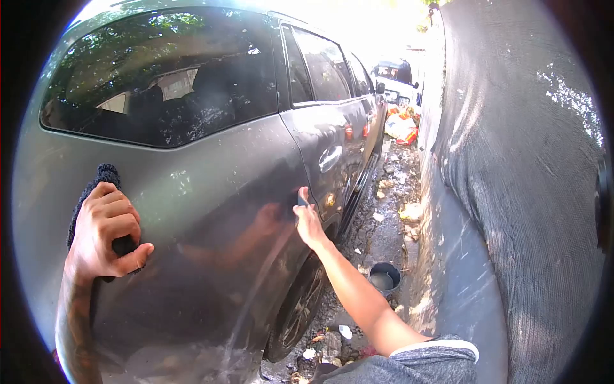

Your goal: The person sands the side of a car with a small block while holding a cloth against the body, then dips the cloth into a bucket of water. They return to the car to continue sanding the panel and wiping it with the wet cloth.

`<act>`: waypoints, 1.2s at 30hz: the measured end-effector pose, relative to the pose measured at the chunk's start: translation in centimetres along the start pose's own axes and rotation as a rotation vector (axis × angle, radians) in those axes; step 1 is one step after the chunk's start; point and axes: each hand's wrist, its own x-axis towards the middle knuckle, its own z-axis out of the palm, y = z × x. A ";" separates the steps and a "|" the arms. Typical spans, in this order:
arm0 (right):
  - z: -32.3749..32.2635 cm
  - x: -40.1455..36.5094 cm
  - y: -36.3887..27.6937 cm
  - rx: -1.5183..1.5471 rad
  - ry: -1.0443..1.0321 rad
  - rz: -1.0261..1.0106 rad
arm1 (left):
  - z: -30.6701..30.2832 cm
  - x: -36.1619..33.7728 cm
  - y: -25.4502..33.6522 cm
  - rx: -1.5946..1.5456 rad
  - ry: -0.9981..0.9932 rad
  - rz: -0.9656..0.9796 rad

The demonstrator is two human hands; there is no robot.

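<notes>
A dark cloth point(107, 174) is bunched under my left hand point(109, 233), whose curled fingers grip it against the rear side panel of a grey car point(198, 185). My right hand point(308, 221) is held out at the panel near the rear door's edge, above the rear wheel point(300, 307). Its fingers are closed around a small dark item, mostly hidden, that I cannot make out. Both hands show as dim reflections in the glossy paint. The rear side window point(166, 77) lies above them.
A dark bucket point(384, 279) holding liquid stands on the wet, littered ground right of the rear wheel. Grey netting point(524, 160) hangs along the right side. Colourful bags point(401, 126) and another vehicle point(393, 72) are farther along the narrow passage.
</notes>
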 end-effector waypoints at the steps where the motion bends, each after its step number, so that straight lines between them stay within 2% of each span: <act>1: -0.1 -0.8 -1.2 -0.026 -0.045 0.018 | -0.1 0.0 -0.1 0.004 0.008 0.006; 2: 1.0 -2.9 -2.9 -0.033 -0.016 -0.022 | -0.2 -0.1 -0.2 0.016 -0.016 0.010; 4: 1.2 -4.5 -3.7 -0.115 -0.100 0.016 | -0.2 -0.1 -0.3 0.028 -0.035 0.008; 6: 0.6 -2.3 -1.8 -0.178 -0.017 0.002 | -0.3 0.0 -0.1 0.022 -0.047 0.012; 7: -0.3 -0.7 0.3 -0.385 -0.107 -0.023 | -0.2 -0.2 0.0 0.013 -0.060 0.011; 9: 0.7 -1.7 0.5 -0.221 -0.103 0.025 | -0.2 0.1 -0.1 0.013 -0.016 0.020; 10: 2.0 -3.5 -0.4 -0.182 -0.008 -0.018 | -0.3 0.3 -0.3 0.020 0.001 0.028; 12: 1.5 -5.1 -2.5 -0.122 -0.069 0.042 | -0.2 -0.2 -0.3 0.017 -0.040 0.025; 15: 0.2 -1.3 0.2 -0.054 0.054 -0.038 | 0.0 -0.1 -0.3 0.002 -0.026 0.007; 17: 0.3 -1.4 2.2 -0.014 0.013 -0.083 | 0.0 -0.2 -0.1 0.005 -0.015 0.002; 18: 0.6 -2.9 0.0 0.053 0.036 -0.123 | -0.2 -0.1 -0.2 0.017 -0.010 0.002; 20: 0.8 -4.7 -0.6 -0.014 -0.044 -0.119 | -0.2 -0.2 -0.1 0.031 -0.040 0.013; 22: 0.5 -1.6 0.2 -0.008 0.053 -0.234 | -0.3 -0.3 -0.1 0.022 -0.051 -0.005; 24: -1.9 1.5 -1.6 -0.027 0.022 -0.269 | -0.2 -0.3 -0.2 0.006 -0.048 0.009; 26: -1.7 0.0 -1.9 -0.048 0.007 -0.234 | -0.1 -0.2 -0.3 0.008 -0.049 0.013; 28: 0.0 -3.2 0.5 -0.238 -0.008 -0.246 | -0.2 -0.2 -0.3 0.023 -0.028 0.011; 30: -0.3 -2.9 0.4 -0.218 -0.031 -0.202 | -0.2 -0.2 -0.1 0.007 -0.050 0.002; 32: -0.8 -0.2 1.1 -0.097 0.056 -0.149 | -0.1 -0.4 -0.3 0.001 -0.055 0.006; 33: -0.3 -0.4 2.4 -0.138 0.008 -0.145 | -0.1 -0.4 -0.4 0.006 -0.039 0.003; 34: -0.1 -0.7 1.4 -0.179 -0.041 -0.144 | -0.1 -0.3 -0.4 0.010 -0.038 0.011; 36: 1.3 -4.4 -1.7 -0.045 0.019 -0.111 | -0.1 -0.2 -0.3 0.004 -0.042 0.030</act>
